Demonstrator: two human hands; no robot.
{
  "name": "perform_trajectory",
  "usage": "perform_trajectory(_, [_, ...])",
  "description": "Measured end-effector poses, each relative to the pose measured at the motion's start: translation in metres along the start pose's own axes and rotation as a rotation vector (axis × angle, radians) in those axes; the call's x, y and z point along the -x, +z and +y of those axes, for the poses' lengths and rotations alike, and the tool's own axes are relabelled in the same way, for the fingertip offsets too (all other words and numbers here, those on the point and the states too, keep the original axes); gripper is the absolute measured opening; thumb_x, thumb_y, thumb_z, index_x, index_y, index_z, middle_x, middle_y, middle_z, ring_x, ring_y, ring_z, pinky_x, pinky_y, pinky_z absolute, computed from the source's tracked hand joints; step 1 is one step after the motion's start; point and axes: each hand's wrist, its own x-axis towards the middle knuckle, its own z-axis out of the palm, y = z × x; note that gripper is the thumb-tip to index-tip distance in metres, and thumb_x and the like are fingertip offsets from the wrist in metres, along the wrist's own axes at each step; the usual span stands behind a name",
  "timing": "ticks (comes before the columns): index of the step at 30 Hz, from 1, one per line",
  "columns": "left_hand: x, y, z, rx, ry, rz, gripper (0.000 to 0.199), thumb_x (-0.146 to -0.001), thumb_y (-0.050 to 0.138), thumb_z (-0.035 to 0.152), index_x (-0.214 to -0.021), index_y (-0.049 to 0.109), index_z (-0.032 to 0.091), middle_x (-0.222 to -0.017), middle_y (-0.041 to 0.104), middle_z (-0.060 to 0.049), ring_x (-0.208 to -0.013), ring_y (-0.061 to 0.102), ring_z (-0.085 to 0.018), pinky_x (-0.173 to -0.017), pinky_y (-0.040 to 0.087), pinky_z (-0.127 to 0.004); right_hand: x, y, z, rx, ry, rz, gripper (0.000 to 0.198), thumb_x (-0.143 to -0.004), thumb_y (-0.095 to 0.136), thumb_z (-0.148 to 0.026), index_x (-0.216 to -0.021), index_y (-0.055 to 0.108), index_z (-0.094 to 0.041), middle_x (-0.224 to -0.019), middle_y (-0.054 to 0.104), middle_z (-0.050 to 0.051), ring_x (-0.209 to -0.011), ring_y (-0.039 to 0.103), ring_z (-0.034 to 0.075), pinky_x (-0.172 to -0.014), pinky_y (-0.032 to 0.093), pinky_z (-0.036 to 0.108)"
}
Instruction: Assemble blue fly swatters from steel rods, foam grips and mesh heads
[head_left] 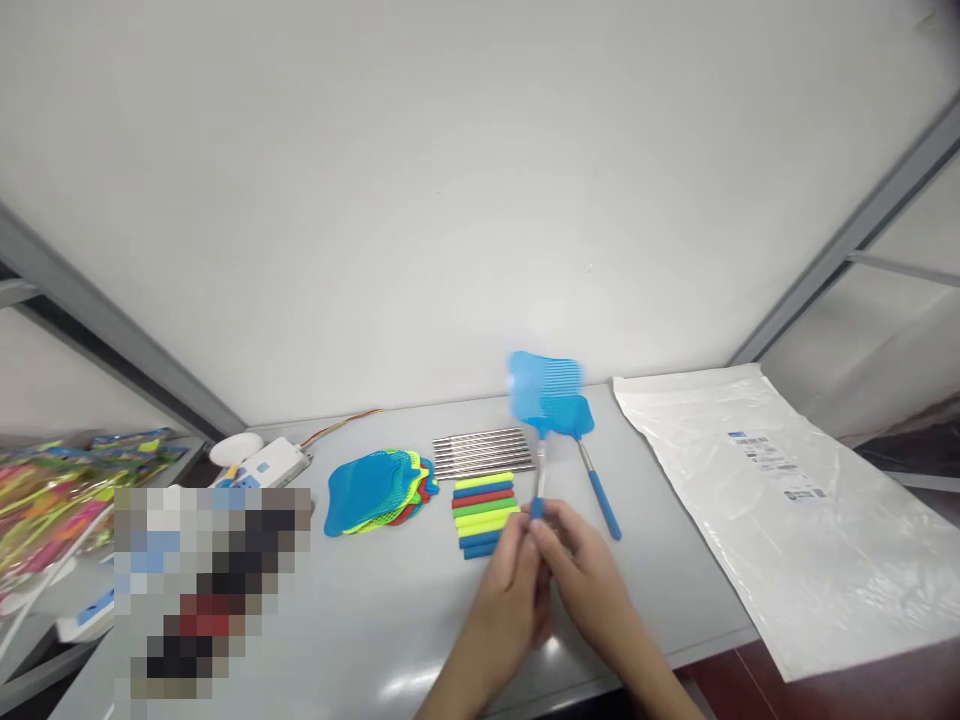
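Both hands are closed around the blue handle of a fly swatter (538,388), held upright over the table; its pale blue head and metal rod are blurred. My left hand (510,575) grips from the left, and my right hand (581,560) presses in from the right with its thumb on the handle. Just right of them lies another blue fly swatter (604,505), with a metal rod and blue grip. Several loose coloured handles (486,512) lie in a row beside my left hand, with several metal rods (480,455) behind them. Farther left is a stack of mesh swatter heads (367,490).
A large white plastic mailer bag (795,540) hangs over the table's right edge. At the left are a white power strip (274,465), a white oval device (236,449), a pixelated patch and colourful bagged goods (60,510). A pale wall stands behind the grey table (360,620).
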Motion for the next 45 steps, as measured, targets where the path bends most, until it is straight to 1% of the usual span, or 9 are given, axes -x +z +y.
perform_trajectory(3, [-0.014, 0.031, 0.004, -0.347, 0.215, -0.145, 0.045, -0.097, 0.037, 0.050, -0.132, 0.049, 0.023, -0.076, 0.058, -0.003, -0.066, 0.057, -0.018, -0.063, 0.051, -0.030, 0.001, -0.023, 0.002, 0.221, -0.009, 0.179, 0.032, -0.089, 0.055, -0.051, -0.081, 0.062, -0.021, -0.074, 0.066, 0.003, -0.070, 0.060, 0.019, -0.064, 0.044, 0.028])
perform_trajectory(7, [-0.019, 0.032, 0.014, -0.827, 0.508, -0.321, 0.034, -0.096, 0.045, 0.032, -0.128, 0.055, 0.024, -0.118, 0.061, -0.011, -0.111, 0.055, -0.025, -0.099, 0.043, -0.040, -0.015, -0.078, 0.011, 0.600, 0.035, 0.354, 0.039, -0.092, 0.045, -0.055, -0.080, 0.064, -0.023, -0.061, 0.062, 0.002, -0.057, 0.054, 0.021, -0.056, 0.036, 0.030])
perform_trajectory(10, [-0.028, 0.019, 0.014, -1.039, 0.636, -0.327, 0.029, -0.097, 0.042, 0.024, -0.120, 0.059, 0.022, -0.115, 0.062, -0.010, -0.107, 0.055, -0.024, -0.094, 0.046, -0.039, -0.033, -0.103, 0.022, 0.828, 0.040, 0.416, 0.038, -0.092, 0.044, -0.051, -0.105, 0.067, -0.023, -0.074, 0.069, 0.007, -0.067, 0.060, 0.026, -0.061, 0.037, 0.032])
perform_trajectory(13, [-0.040, 0.007, 0.008, -1.176, 0.765, -0.250, 0.025, -0.097, 0.039, 0.019, -0.108, 0.062, 0.020, -0.103, 0.063, -0.009, -0.095, 0.057, -0.023, -0.084, 0.049, -0.038, -0.051, -0.104, 0.033, 0.942, 0.082, 0.392, 0.044, -0.096, 0.039, -0.038, -0.129, 0.058, -0.015, -0.080, 0.071, 0.012, -0.071, 0.063, 0.027, -0.063, 0.036, 0.032])
perform_trajectory(18, [-0.049, -0.007, 0.002, -1.185, 0.805, -0.166, 0.022, -0.096, 0.039, 0.013, -0.100, 0.060, 0.019, -0.094, 0.062, -0.006, -0.088, 0.055, -0.020, -0.077, 0.048, -0.034, -0.070, -0.091, 0.042, 1.140, 0.164, 0.322, 0.044, -0.096, 0.034, -0.024, -0.134, 0.052, -0.010, -0.088, 0.071, 0.016, -0.076, 0.065, 0.026, -0.064, 0.035, 0.031])
perform_trajectory(26, [-0.042, -0.005, 0.001, -1.119, 0.797, -0.168, 0.020, -0.095, 0.039, 0.014, -0.097, 0.058, 0.020, -0.091, 0.062, -0.006, -0.084, 0.056, -0.020, -0.078, 0.048, -0.036, -0.063, -0.079, 0.045, 1.292, 0.199, 0.275, 0.049, -0.097, 0.036, -0.046, -0.132, 0.051, -0.013, -0.114, 0.063, 0.015, -0.094, 0.064, 0.028, -0.067, 0.039, 0.033])
perform_trajectory(31, [-0.039, -0.003, 0.000, -1.114, 0.807, -0.183, 0.019, -0.094, 0.041, 0.014, -0.096, 0.059, 0.019, -0.089, 0.063, -0.006, -0.082, 0.057, -0.020, -0.075, 0.048, -0.034, -0.060, -0.070, 0.050, 1.326, 0.176, 0.235, 0.051, -0.098, 0.037, -0.043, -0.137, 0.044, -0.011, -0.119, 0.060, 0.016, -0.100, 0.062, 0.028, -0.071, 0.041, 0.034])
perform_trajectory(39, [-0.039, -0.002, 0.000, -1.106, 0.820, -0.193, 0.018, -0.093, 0.041, 0.013, -0.094, 0.059, 0.019, -0.087, 0.062, -0.006, -0.081, 0.056, -0.020, -0.072, 0.048, -0.034, -0.066, -0.060, 0.046, 1.299, 0.116, 0.175, 0.038, -0.100, 0.033, -0.036, -0.128, 0.049, -0.017, -0.112, 0.065, 0.011, -0.097, 0.063, 0.023, -0.075, 0.038, 0.031])
perform_trajectory(45, [-0.039, -0.002, 0.001, -1.091, 0.824, -0.184, 0.018, -0.093, 0.041, 0.014, -0.094, 0.058, 0.019, -0.087, 0.062, -0.006, -0.080, 0.057, -0.019, -0.072, 0.048, -0.033, -0.075, -0.070, 0.042, 1.242, 0.221, 0.206, 0.025, -0.096, 0.039, -0.036, -0.100, 0.056, -0.019, -0.075, 0.068, 0.006, -0.068, 0.063, 0.021, -0.056, 0.029, 0.028])
